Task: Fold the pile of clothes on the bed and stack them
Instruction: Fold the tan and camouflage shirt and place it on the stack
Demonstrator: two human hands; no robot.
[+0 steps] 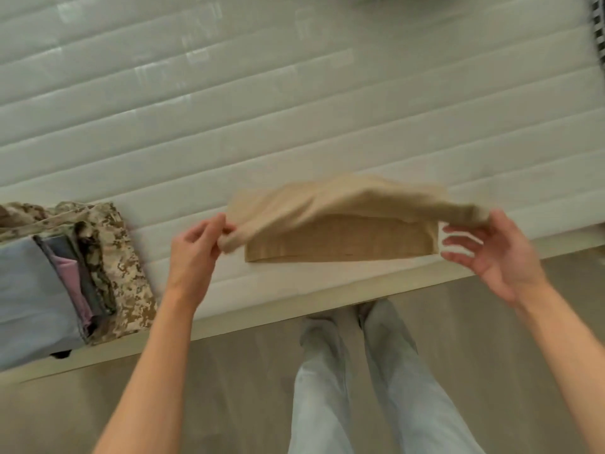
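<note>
**Tan garment held mid-fold at bed edge**

Left hand (193, 253) pinches the tan garment (340, 221) at its left corner. Right hand (491, 253) grips the right end between thumb and spread fingers. The garment's lower layer lies flat on the mattress (294, 109), centre frame. Folded stack (65, 273) sits lower left.

Single head cam, wide-angle, sitting at the standing person's eye level and looking steeply down and forward. It's framing the near edge of the white quilted mattress bed (294, 103) across the upper frame, with the grey-brown wood-look floor (229, 388) and the wearer's own pale-jeaned legs (353, 388) filling the bottom. Close range, arm's reach. Edges are bowing from lens distortion. No second view.
</note>
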